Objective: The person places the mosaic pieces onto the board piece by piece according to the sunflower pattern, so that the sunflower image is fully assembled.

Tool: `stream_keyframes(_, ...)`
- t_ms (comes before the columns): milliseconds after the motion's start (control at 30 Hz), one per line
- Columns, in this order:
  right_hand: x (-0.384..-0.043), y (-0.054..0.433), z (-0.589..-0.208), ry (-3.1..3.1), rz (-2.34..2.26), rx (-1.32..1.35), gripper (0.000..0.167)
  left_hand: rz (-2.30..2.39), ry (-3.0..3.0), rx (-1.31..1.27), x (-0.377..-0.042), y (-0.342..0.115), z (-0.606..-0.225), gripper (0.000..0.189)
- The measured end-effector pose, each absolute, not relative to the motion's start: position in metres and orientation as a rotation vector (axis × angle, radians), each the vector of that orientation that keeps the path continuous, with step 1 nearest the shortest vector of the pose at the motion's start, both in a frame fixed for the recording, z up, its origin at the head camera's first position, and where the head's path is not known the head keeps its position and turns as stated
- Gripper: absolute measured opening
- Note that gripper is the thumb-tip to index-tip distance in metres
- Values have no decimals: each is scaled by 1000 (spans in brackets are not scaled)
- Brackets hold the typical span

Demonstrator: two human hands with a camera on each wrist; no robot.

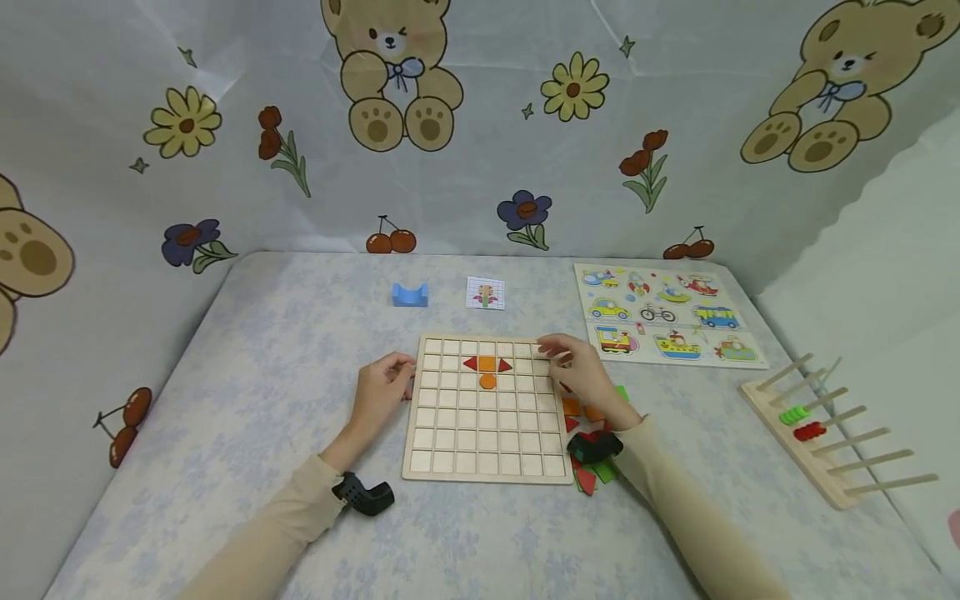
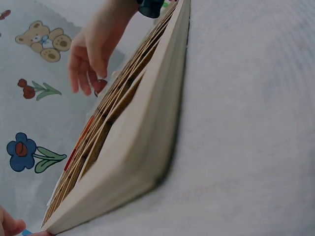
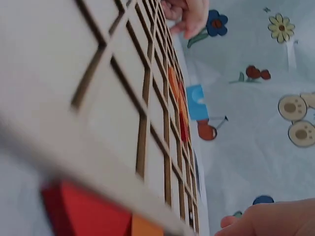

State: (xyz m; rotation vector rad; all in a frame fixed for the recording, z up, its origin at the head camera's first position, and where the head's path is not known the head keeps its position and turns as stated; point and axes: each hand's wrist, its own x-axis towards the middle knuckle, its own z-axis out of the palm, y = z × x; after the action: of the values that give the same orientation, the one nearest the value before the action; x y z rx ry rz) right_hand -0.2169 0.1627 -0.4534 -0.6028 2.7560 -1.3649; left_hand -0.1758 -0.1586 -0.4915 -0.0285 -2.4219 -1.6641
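Note:
A wooden grid board [image 1: 457, 437] lies flat in the middle of the table. In its upper rows are an orange square [image 1: 487, 363], a red triangle [image 1: 471, 363] on either side of it and an orange disc [image 1: 488, 382] below. My left hand [image 1: 380, 387] is at the board's left edge, fingertips right at the rim and fingers loosely bent. Above the upper right corner hovers my right hand [image 1: 583, 371], fingers loosely spread; no piece shows in its grasp. Loose red, orange and green pieces [image 1: 585, 479] lie along the right edge, partly hidden by the right wrist.
Behind the board are a blue stand [image 1: 410, 295] and a small printed pattern card [image 1: 485, 293]. A vehicle picture board [image 1: 667, 317] lies at the back right. Along the right table edge stands a wooden peg rack [image 1: 802, 450] with green and red beads.

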Motion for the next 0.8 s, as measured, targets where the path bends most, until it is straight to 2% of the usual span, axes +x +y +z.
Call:
stream_keyframes(200, -216, 208, -458, 2842, -1185, -405, 47, -1685, -2441, -16, -174, -160, -494, 17)
stream_keyframes(333, -219, 217, -460, 2847, -1144, -388, 44, -1692, -2422, -37, -177, -160, -495, 17)
stream_keyframes(600, -219, 208, -454, 2840, -1257, -354, 40, -1698, -2405, -37, -176, -159, -492, 18)
stream_keyframes(800, -209, 175, -450, 2789, -1320, -504, 39, -1724, -2402, -30, -176, -158, -492, 18)
